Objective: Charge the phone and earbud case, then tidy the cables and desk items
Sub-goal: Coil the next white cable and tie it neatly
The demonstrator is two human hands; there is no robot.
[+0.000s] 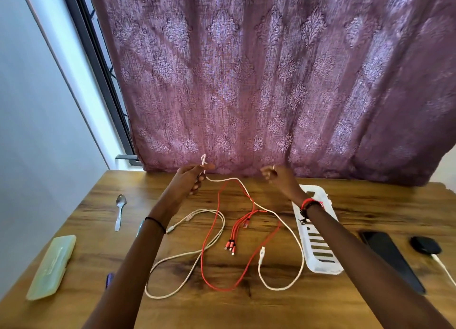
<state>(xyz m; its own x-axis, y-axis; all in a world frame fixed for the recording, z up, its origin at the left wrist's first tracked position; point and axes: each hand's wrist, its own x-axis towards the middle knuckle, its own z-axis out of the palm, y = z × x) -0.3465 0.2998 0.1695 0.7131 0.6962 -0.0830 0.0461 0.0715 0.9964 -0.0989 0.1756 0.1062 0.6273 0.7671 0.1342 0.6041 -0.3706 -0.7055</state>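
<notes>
Both arms reach out over the wooden tabletop [246,311] toward a purple patterned curtain [246,81]. The left hand [191,178] is raised at the far edge and pinches one end of a white cable [297,237] between thumb and fingers, with a short loop of it standing above the fingertips. From there the cable drops to the tabletop, runs right and toward the viewer, curls into a loop, and ends in a free connector near the middle. The right hand [278,176] hovers just beside the left, fingers curled inward, with nothing visible in them. A red multi-head cable [204,254] sprawls beneath the hands, crossing the white one, its cluster of plugs lying in the centre. A second, cream-coloured cable [217,239] loops to the left of it. Under the right forearm lies a white slotted basket [320,249]. To its right rests the dark phone [387,257], and just beyond that the black earbud case [425,246], with a white charging lead [444,269] running into it. On the left lie a spoon [120,210] and a pale green box [51,267].
</notes>
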